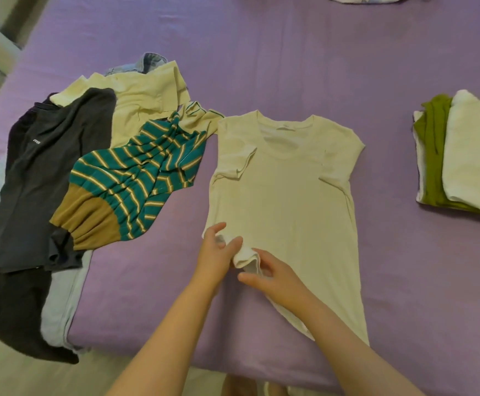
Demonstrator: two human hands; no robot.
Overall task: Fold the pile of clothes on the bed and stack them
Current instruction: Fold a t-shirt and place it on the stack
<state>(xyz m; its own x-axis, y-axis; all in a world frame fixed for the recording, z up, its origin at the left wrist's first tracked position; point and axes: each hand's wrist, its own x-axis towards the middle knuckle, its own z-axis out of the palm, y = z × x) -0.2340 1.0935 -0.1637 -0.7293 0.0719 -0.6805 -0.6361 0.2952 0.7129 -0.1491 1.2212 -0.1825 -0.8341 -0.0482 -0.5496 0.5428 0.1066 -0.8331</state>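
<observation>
The purple bedsheet (261,67) lies smooth, so I spread the cream short-sleeved cotton T-shirt (287,195) flat there. My left hand (215,252) and right hand (273,274) both pinch its lower left hem, bunched, ready to straighten before folding.

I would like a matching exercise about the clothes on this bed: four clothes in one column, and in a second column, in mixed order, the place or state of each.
Column 1
1. cream T-shirt
2. striped top
3. green garment
4. dark grey shirt

Column 2
A. folded in the stack on the right
B. at the left edge of the bed
C. spread flat, hem held by both hands
D. crumpled, between two other clothes

Pairs: 1-C, 2-D, 3-A, 4-B
</observation>
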